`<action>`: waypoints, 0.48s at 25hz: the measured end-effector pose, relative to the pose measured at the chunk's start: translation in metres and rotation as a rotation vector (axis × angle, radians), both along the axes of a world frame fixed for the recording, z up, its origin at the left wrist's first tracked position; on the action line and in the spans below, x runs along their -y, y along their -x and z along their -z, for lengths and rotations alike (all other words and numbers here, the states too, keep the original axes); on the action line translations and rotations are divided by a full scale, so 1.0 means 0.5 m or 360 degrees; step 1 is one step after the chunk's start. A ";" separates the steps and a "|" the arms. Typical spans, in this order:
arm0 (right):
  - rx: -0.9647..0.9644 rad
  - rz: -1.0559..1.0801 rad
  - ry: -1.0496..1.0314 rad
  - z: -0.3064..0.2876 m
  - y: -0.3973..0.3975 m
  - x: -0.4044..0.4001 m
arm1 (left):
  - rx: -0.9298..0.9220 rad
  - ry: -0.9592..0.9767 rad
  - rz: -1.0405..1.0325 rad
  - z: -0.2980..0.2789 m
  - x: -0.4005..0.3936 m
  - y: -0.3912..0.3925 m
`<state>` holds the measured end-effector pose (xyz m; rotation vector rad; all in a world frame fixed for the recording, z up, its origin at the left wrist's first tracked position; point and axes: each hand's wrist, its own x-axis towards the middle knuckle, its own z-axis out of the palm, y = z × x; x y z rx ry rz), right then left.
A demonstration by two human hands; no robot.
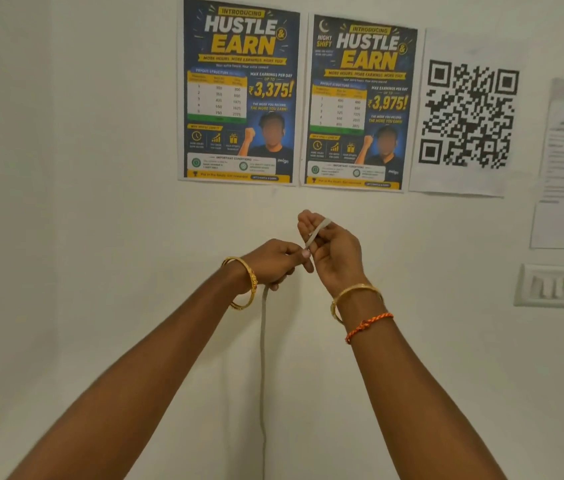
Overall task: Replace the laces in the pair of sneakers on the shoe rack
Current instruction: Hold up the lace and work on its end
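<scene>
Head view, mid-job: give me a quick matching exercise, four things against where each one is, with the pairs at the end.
Things:
1. lace
2. left hand
3. thread band
4. code sheet

Places:
A. taped to the wall, right of the two posters
B. tied round the right wrist, below the bangle
C. hanging straight down from the hands, out of the bottom of the view
D. pinching the lace just below the right hand

Pairs: 1-C, 2-D, 3-B, 4-A
</scene>
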<state>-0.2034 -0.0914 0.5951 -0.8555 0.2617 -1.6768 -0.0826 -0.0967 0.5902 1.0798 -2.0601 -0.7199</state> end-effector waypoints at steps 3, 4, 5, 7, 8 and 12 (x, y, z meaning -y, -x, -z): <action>-0.0328 0.0360 0.0009 0.010 0.020 0.003 | 0.0185 0.0230 -0.0105 -0.019 -0.015 0.015; -0.0547 0.0492 0.0027 0.016 0.026 -0.001 | 0.0203 0.0287 -0.0134 -0.024 -0.017 0.016; -0.0799 0.0615 0.0055 0.024 0.029 -0.004 | 0.0214 0.0346 -0.0161 -0.029 -0.019 0.016; -0.1220 0.0734 0.0125 0.038 0.032 -0.015 | 0.0206 0.0460 -0.0203 -0.038 -0.019 0.014; -0.1350 0.0731 0.0137 0.043 0.032 -0.020 | 0.0183 0.0497 -0.0220 -0.041 -0.018 0.013; -0.1547 0.0554 0.0038 0.050 0.050 -0.043 | -0.0072 0.0445 -0.0194 -0.037 -0.001 0.000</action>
